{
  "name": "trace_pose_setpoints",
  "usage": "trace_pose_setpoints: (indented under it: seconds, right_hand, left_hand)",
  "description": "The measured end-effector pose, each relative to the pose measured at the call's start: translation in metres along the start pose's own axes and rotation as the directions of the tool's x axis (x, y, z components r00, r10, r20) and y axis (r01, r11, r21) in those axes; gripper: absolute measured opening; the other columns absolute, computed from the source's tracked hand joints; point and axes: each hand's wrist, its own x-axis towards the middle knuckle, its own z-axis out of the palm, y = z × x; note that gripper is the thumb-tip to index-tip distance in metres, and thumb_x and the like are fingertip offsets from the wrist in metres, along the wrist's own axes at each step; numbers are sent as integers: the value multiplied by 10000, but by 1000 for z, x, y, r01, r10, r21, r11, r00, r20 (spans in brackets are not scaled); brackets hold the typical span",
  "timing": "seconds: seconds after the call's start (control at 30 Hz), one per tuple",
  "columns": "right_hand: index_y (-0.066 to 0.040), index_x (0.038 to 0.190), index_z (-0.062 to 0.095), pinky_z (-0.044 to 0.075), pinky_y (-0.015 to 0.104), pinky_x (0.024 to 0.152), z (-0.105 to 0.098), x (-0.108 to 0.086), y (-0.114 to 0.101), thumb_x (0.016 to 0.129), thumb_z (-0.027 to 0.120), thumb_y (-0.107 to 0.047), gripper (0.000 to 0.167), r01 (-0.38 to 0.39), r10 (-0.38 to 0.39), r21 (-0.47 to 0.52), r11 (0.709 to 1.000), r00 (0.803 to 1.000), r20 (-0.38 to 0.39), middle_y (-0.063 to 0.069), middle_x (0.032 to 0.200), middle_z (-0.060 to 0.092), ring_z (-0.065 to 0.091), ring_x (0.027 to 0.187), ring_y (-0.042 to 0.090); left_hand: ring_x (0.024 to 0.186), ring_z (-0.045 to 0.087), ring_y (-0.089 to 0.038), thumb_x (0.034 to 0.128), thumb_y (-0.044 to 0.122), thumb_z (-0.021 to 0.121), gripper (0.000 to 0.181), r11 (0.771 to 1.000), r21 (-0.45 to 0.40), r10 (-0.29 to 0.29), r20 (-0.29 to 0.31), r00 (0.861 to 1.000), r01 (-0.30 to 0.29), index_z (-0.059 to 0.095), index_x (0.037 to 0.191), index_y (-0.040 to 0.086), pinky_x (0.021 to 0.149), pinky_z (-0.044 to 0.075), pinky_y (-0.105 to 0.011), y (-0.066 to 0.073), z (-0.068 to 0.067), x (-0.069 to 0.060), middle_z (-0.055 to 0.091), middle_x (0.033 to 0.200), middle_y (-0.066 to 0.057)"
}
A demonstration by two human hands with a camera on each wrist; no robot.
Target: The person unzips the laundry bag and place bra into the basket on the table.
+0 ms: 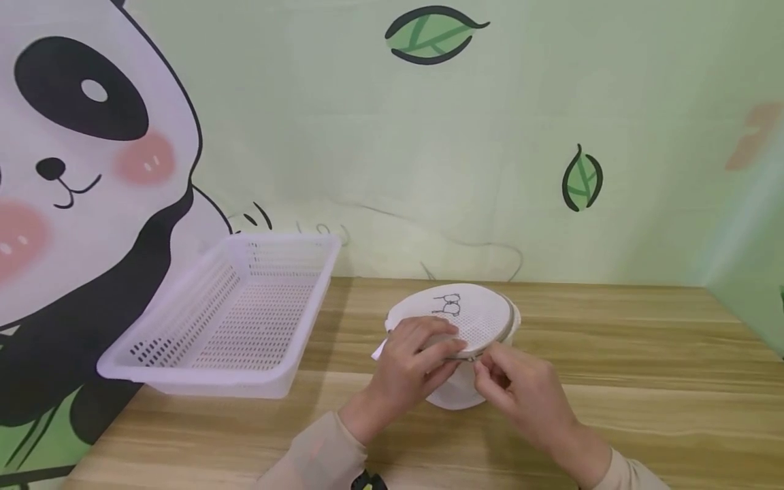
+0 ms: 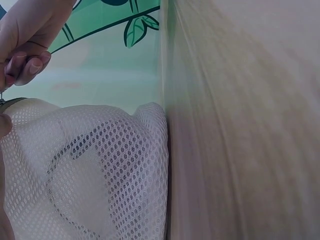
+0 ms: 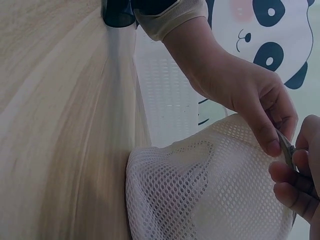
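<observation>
Panda-print wall (image 1: 343, 136) backs a wood-grain counter (image 1: 643, 388), where a white mesh bag (image 1: 486, 320) stands right of the basket (image 1: 275, 382). Left hand (image 1: 412, 361) pinches its zipped rim (image 1: 510, 325), right hand (image 1: 520, 388) the zipper pull (image 3: 292, 148); keeping that rim taut should help the pull glide. Room opens rightward; the wall limits far reach.

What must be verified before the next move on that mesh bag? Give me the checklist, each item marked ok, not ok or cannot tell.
1. Mesh bag standing on the table: ok.
2. Left hand holding the bag's rim: ok, thumb and fingers grip it beside the zipper.
3. Right hand on the zipper: ok, its fingertips pinch at it, close to the left hand.
4. Zipper closed all the way round: cannot tell, the hands cover part of it.
5. Basket clear of the bag: ok, it sits apart, beyond the left hand's side.
</observation>
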Motion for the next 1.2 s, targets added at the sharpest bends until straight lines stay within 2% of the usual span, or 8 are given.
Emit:
trace_pose_setpoints:
  seconds: [0.27, 0.4, 0.8, 1.2]
  right_hand:
    - [-174, 671, 476, 298, 50, 471, 1, -1, 0, 742, 590, -34, 195, 18, -18, 4, 1000, 1000, -7, -122, 596, 428, 364, 557, -72]
    - [-174, 670, 484, 302, 51, 477, 1, -1, 0, 756, 589, -42, 190, 2, -2, 4, 1000, 1000, -6, -118, 598, 436, 371, 560, -65]
    - [-168, 674, 493, 321, 58, 476, -1, -1, 2, 730, 603, -16, 196, -22, 22, 3, 1000, 1000, -12, -125, 601, 456, 386, 567, -70]
    - [-163, 671, 492, 354, 70, 481, -3, 1, 6, 718, 597, -5, 195, -9, 8, -6, 1000, 1000, -27, -122, 602, 462, 406, 572, -62]
  left_hand:
    - [991, 645, -183, 800, 192, 752, 152, 1000, -2, -10, 19, 1000, 10, 710, 935, 140, 936, 510, -322, -1, -1, -1, 681, 1021, -24]
    - [1001, 645, -197, 798, 178, 751, 159, 1000, -5, -17, 18, 1000, 17, 708, 945, 138, 935, 510, -329, -1, -2, -2, 677, 1031, -30]
    - [994, 650, -199, 814, 167, 736, 141, 1000, -22, -7, 10, 1000, 7, 704, 948, 138, 935, 513, -328, -2, -2, -2, 676, 1030, -39]
    - [992, 647, -208, 834, 158, 715, 123, 999, -46, -5, 7, 1000, 6, 691, 952, 130, 932, 511, -329, -6, -3, -2, 671, 1037, -47]
